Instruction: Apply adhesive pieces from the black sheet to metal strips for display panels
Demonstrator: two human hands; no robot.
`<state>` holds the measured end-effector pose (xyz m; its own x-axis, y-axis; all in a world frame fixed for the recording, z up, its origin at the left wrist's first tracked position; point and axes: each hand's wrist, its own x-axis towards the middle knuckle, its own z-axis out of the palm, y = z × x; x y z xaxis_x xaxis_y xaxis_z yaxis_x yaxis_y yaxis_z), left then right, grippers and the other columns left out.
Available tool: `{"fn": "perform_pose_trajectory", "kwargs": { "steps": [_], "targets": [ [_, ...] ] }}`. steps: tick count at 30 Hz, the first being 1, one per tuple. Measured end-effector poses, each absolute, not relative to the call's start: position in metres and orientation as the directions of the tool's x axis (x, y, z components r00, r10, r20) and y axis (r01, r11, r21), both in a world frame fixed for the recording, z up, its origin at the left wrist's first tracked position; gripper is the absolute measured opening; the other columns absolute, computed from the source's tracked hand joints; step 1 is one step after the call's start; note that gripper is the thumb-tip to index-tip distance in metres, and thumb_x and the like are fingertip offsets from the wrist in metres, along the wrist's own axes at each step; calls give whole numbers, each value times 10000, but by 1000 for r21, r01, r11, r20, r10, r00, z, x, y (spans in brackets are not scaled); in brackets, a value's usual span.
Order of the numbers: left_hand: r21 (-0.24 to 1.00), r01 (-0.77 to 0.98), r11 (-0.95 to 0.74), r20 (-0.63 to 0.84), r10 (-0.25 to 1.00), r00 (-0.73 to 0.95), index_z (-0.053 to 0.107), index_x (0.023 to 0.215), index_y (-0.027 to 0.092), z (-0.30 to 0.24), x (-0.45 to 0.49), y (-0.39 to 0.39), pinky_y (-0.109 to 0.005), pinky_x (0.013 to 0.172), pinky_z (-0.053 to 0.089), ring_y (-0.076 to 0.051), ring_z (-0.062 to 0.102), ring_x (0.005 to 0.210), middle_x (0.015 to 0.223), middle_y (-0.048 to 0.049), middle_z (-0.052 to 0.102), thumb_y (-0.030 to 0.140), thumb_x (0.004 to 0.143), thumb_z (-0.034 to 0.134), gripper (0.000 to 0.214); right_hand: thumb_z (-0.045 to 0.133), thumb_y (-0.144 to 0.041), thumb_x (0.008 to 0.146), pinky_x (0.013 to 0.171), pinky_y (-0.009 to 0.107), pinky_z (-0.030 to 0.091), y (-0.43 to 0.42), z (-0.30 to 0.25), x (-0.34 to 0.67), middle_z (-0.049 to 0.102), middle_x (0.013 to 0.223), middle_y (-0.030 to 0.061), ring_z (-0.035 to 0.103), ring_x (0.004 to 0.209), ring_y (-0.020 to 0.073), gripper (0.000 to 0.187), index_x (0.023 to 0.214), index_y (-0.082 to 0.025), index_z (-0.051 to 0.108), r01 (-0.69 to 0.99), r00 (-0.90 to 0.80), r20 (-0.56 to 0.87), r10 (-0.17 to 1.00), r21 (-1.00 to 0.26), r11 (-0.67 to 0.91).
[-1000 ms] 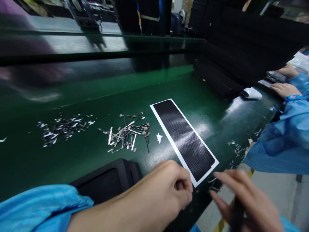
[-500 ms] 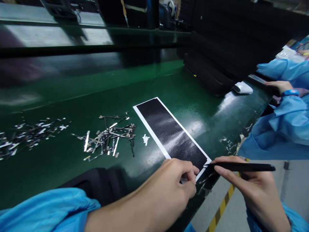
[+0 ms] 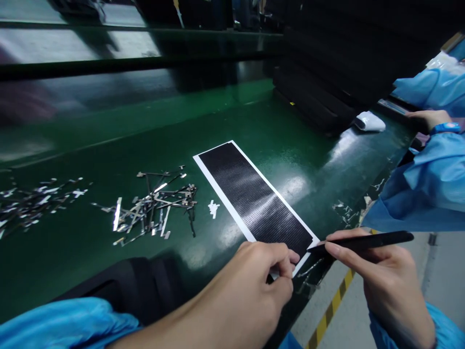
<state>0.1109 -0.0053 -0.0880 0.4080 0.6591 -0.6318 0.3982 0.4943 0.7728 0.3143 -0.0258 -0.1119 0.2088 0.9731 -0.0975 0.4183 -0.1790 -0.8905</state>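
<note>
The long black sheet with the white border (image 3: pixel 254 196) lies flat on the green bench (image 3: pixel 109 160), its long axis running away from the person and to the left, its near corner right at the bench edge between both hands. The left hand (image 3: pixel 254 286) is curled nearly closed, thumb and forefinger pinching that near end, while the right hand (image 3: pixel 381 278) grips black tweezers (image 3: pixel 363 241) whose tip points leftward at the same corner, just touching it.
</note>
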Motion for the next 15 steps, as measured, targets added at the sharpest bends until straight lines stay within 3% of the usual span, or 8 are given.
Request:
{"fn": "perform_pose_trajectory", "kwargs": {
  "steps": [6,15],
  "targets": [
    [798,302,522,-602,653,460,454,566,214,-92,108,-5,-392,903,431,-287,567,1062,1096,-65,653,379,610,534,188,743,-454,710,552,160,474,-22,-119,321,709,754,8,634,671,125,189,707,-265,738,440,129,-54,990,-892,-106],
    [790,242,563,-601,637,482,442,564,207,-89,108,-2,-366,905,399,-270,557,1108,1087,-83,651,339,606,534,166,783,-434,623,640,235,484,-21,-106,307,650,677,28,600,663,146,249,662,-198,712,37,233,-299,925,-948,-315]
  ]
}}
